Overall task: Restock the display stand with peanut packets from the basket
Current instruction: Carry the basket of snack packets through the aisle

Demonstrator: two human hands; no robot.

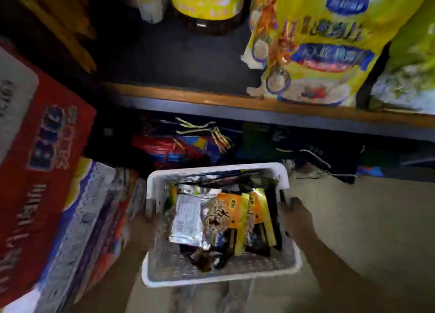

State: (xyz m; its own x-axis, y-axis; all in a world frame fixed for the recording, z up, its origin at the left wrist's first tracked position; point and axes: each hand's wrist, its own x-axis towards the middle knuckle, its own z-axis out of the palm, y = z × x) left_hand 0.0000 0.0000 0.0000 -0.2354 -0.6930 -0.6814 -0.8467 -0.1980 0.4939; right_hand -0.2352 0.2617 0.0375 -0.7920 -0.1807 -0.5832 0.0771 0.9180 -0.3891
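Observation:
A white plastic basket (216,276) sits low in the middle of the view, held between both hands. Inside lie several peanut packets (226,216), orange-and-black fronts and one silver back facing up. My right hand (297,218) grips the basket's right rim, fingers curled over the edge. My left hand (143,230) holds the left side from outside, mostly in shadow and partly hidden by the basket wall. The picture is blurred by motion.
A wooden shelf edge (211,98) runs across above the basket, carrying a big yellow bag (317,53) and a yellow-labelled bottle (207,4). Red and blue cartons (42,171) stack on the left. Dark goods lie under the shelf. Pale floor (364,214) shows at right.

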